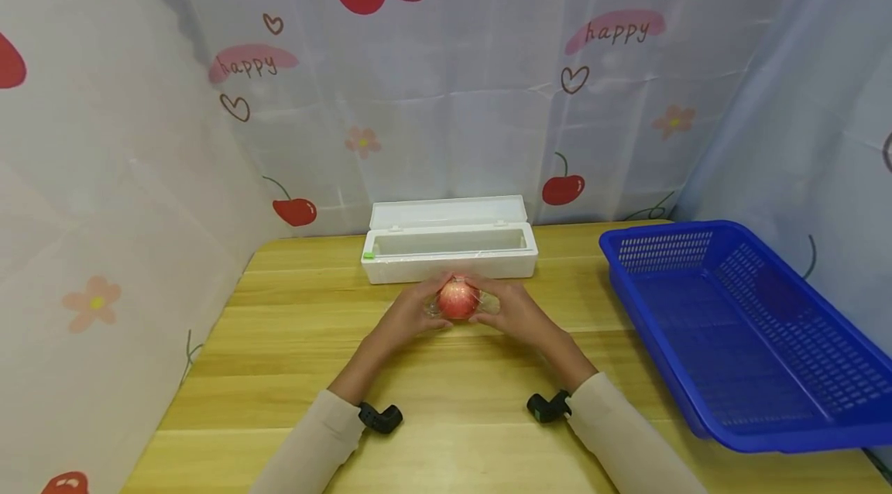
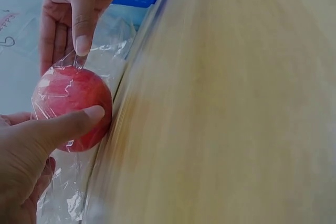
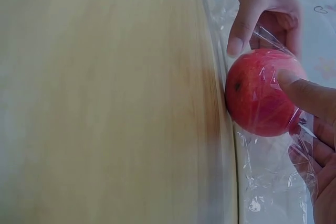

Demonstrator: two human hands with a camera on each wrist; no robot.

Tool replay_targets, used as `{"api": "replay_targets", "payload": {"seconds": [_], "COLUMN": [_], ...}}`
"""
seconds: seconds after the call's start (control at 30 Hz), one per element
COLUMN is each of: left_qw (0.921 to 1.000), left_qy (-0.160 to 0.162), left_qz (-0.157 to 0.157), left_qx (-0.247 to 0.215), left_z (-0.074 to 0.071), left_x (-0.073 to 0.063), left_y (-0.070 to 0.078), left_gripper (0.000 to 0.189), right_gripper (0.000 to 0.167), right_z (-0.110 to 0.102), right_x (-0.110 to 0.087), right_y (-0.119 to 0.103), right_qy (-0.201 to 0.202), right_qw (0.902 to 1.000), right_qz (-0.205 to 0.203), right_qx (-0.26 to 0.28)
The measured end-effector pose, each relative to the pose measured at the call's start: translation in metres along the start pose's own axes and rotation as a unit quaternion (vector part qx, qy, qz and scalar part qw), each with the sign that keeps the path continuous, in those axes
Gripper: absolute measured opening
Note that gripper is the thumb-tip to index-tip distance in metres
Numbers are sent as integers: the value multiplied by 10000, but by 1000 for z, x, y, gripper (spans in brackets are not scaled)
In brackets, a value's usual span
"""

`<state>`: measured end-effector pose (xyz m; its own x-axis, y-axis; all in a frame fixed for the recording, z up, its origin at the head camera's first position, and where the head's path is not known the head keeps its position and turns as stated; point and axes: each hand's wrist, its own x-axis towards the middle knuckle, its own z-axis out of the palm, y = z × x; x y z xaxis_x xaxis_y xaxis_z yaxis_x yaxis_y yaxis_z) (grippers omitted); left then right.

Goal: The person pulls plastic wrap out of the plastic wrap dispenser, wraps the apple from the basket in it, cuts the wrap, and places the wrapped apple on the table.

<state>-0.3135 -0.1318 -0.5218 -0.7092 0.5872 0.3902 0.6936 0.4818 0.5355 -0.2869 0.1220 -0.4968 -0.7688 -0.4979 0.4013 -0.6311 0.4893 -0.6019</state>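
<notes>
A red apple (image 1: 458, 300) with clear plastic film (image 2: 71, 82) over it is between both hands, in front of a white box. My left hand (image 1: 416, 307) holds the apple from the left, its thumb (image 2: 79, 124) lying across the filmed skin in the left wrist view. From the right my right hand (image 1: 513, 310) holds the apple, thumb on its side and loose film (image 3: 302, 145) gathered by the fingers in the right wrist view. Parts of the fingers behind the apple are hidden.
The long white box (image 1: 449, 265) stands at the table's back with its lid (image 1: 449, 212) raised. At the right is a blue plastic basket (image 1: 662, 343). A cherry-print curtain (image 1: 460, 114) surrounds the wooden table (image 1: 460, 432) at the back and sides.
</notes>
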Motion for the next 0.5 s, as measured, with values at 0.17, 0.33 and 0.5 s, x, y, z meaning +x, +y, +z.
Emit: {"api": "replay_targets", "payload": {"seconds": [0.17, 0.33, 0.5], "left_qw": [9981, 9940, 9919], "left_qy": [220, 373, 477], "left_qz": [224, 258, 241], "left_qx": [533, 994, 1152], "left_z": [4, 8, 8], "left_x": [-1, 0, 2], "left_y": [0, 3, 5], "left_gripper": [92, 89, 86], "right_gripper": [69, 69, 70], "right_z": [1, 0, 0], "right_x": [-1, -2, -1], "right_y": [1, 2, 4], "right_qy": [-38, -55, -92], "right_qw": [10000, 9999, 9998], "right_qz": [91, 147, 168], "right_qx": [14, 34, 1]}}
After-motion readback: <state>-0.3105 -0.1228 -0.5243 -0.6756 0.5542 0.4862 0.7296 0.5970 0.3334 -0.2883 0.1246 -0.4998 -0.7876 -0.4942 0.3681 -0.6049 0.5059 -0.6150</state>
